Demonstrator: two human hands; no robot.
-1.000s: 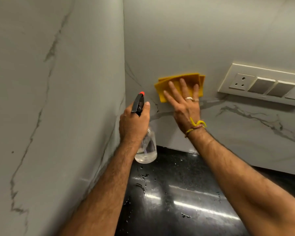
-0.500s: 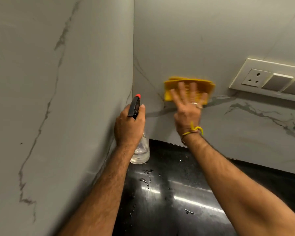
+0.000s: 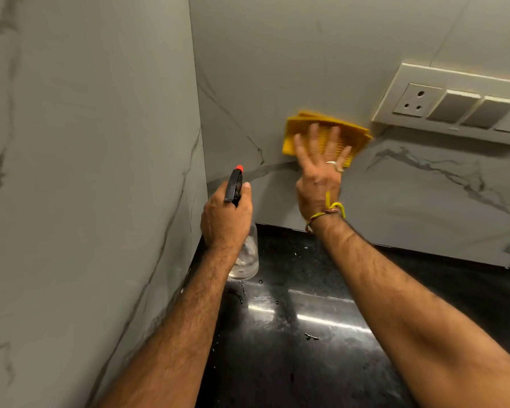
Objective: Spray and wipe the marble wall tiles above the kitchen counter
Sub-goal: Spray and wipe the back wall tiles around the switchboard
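Observation:
My right hand point(image 3: 318, 175) lies flat with spread, straight fingers on a folded yellow cloth point(image 3: 299, 128), pressing it against the grey-veined marble back wall point(image 3: 277, 54). The cloth looks blurred at its right edge. My left hand point(image 3: 226, 219) grips a clear spray bottle point(image 3: 246, 257) by its neck, just above the counter near the corner. The bottle's black trigger head with a red nozzle point(image 3: 235, 184) sticks up above my fist and points toward the back wall.
A second marble wall point(image 3: 86, 172) runs along the left and meets the back wall in a corner. A white socket and switch plate point(image 3: 454, 104) sits just right of the cloth. Below lies a glossy black counter point(image 3: 306, 334) with water droplets.
My right hand has slid the cloth to the right along the back wall, closer to the switch plate. My left hand has kept its grip on the bottle, roughly in place.

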